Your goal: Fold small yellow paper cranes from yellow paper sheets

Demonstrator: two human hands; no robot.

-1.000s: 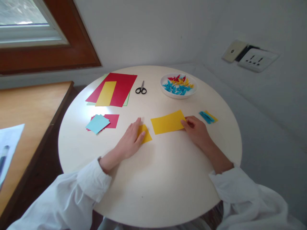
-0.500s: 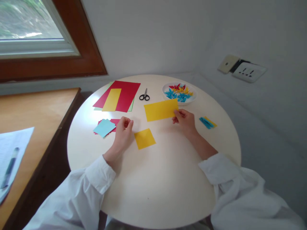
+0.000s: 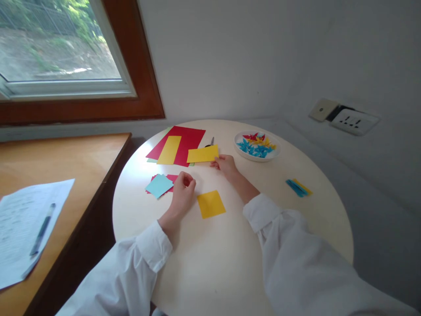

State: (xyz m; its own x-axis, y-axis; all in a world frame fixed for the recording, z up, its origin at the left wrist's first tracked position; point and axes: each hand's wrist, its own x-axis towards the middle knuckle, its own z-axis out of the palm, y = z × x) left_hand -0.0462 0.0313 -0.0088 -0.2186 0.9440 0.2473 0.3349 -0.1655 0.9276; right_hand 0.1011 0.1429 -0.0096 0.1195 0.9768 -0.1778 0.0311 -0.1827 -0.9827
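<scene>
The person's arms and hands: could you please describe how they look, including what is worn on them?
Both arms wear loose, creased white sleeves with wide cuffs that end short of the wrists. The left hand and right hand are bare; no glove, ring or watch is visible.

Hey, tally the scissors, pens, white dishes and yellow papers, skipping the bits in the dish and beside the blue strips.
Yellow papers: 3 visible (piece in the right hand, square, strip on the red sheet)
Scissors: 1, partly hidden
Pen: 1
White dish: 1
Total: 6
</scene>
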